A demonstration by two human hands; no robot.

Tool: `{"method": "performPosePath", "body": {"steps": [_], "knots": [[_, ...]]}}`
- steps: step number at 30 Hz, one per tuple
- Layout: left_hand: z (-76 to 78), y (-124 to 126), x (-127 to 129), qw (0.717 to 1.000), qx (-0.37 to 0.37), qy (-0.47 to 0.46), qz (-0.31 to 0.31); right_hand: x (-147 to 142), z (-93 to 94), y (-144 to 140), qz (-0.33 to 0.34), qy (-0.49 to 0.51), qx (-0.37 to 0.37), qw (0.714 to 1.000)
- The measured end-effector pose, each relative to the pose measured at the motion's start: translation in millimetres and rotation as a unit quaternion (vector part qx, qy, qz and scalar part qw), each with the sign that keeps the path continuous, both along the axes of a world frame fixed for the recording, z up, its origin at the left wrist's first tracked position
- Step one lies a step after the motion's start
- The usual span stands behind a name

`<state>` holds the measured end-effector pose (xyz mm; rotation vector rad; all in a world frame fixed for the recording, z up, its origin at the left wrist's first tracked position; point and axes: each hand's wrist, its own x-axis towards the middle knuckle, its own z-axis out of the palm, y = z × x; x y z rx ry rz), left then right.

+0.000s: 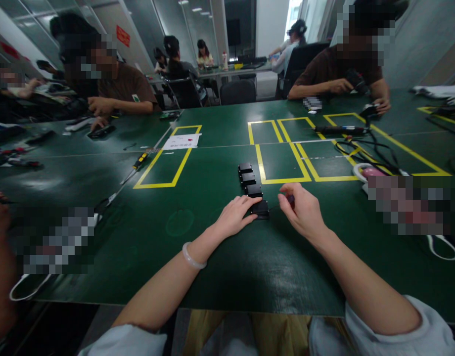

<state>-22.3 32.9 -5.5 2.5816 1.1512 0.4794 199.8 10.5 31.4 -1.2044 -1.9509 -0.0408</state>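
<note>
On the green table a row of several small black box-like parts (pixel 247 178) runs away from me. My left hand (pixel 233 216) rests at the nearest black part (pixel 260 210), thumb and fingers gripping it at its left side. Just to the right, my right hand (pixel 305 210) is closed around the dark handle of a small screwdriver (pixel 291 199). Its thin shaft points left at the nearest black part; whether the tip touches is too small to tell.
Yellow tape outlines (pixel 285 180) mark the green table (pixel 227 277). A yellow-black screwdriver (pixel 140 160) and a paper label (pixel 182 142) lie to the left. Black cables (pixel 379 148) and a black pen-shaped tool (pixel 339 130) lie right. Two people work across the table.
</note>
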Motion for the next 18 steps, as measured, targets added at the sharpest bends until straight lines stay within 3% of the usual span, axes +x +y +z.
{"method": "performPosePath", "body": {"steps": [18], "knots": [[-0.8,0.1,0.2,1.0,-0.001,-0.001,0.002,0.3,-0.2,0.3,-0.001,-0.003,-0.002,1.0]]}}
